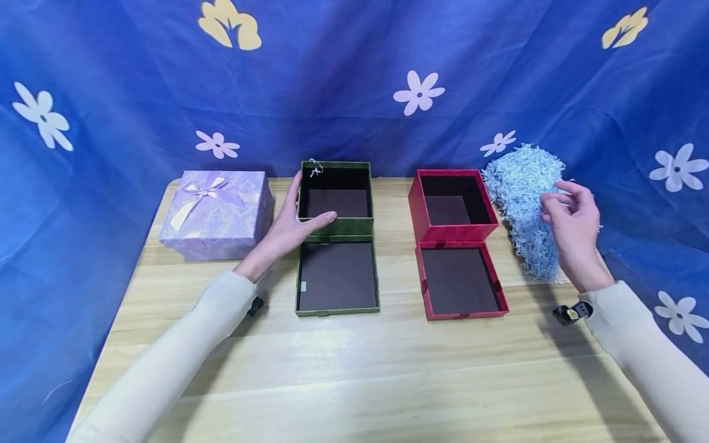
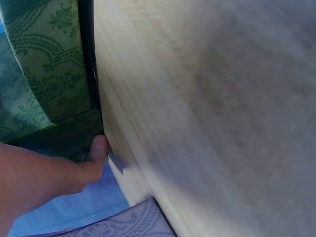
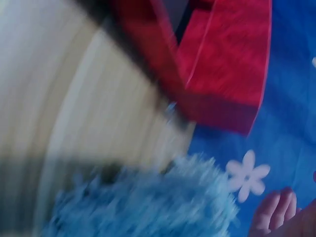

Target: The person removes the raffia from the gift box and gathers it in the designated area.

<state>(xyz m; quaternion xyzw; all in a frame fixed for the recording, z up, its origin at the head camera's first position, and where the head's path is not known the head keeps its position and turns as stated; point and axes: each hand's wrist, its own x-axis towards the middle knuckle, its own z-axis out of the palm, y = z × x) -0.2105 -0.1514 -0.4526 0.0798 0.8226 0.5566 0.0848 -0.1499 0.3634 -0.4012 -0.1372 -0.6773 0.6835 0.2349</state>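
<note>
A green box [image 1: 338,226] stands without its lid at the back of the table. Some pale paper strands [image 1: 316,167] cling to its back rim. My left hand [image 1: 285,224] rests on the box's near left corner, straight fingers along the left wall and thumb stretched over the front edge. In the left wrist view, a fingertip [image 2: 100,143] touches the green patterned wall. Over a heap of light blue shredded paper [image 1: 523,197] hovers my right hand [image 1: 576,227], its fingers loosely bent. I see nothing held in it.
A lilac box [image 1: 221,215] with a ribbon bow stands at the left. The green lid [image 1: 338,274] and red lid [image 1: 462,280] lie inside-up before their boxes. The red box [image 1: 456,232] stands open beside the shredded paper. A blue flowered curtain [image 1: 332,80] hangs behind.
</note>
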